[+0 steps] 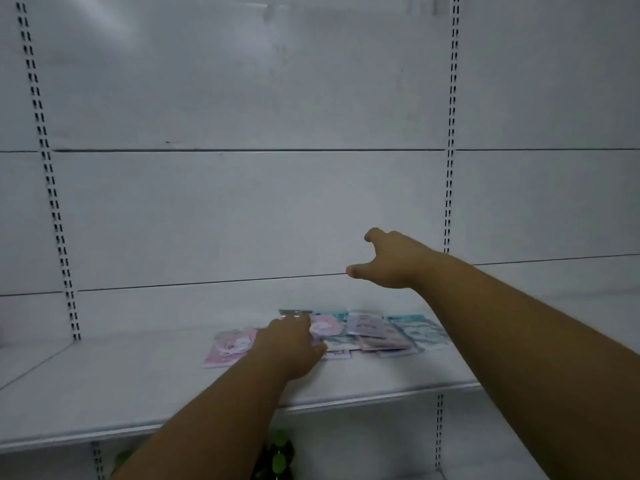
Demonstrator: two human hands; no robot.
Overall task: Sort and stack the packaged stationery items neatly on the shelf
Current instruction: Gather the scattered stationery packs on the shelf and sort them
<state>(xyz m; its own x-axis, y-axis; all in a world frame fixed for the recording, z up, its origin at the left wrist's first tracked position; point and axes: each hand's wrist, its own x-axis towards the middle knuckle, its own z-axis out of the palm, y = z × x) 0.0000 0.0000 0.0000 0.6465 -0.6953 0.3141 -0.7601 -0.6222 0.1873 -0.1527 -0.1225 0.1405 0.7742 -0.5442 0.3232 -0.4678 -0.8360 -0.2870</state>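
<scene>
On the white metal shelf (104, 386) at lower centre, a pink flat packet (230, 348) lies leftmost, the left hand (289, 344) presses flat on the scattered pink, lilac and teal packets (377, 332), and the right hand (391, 259) hovers above them, empty and spread.

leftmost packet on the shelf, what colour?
Pink packet with a white figure; head view.

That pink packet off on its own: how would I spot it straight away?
Find the white shelf, then the left hand resting on the heap of packets. The pink packet lies flat just left of that hand, apart from the overlapping blue and lilac ones.
</scene>
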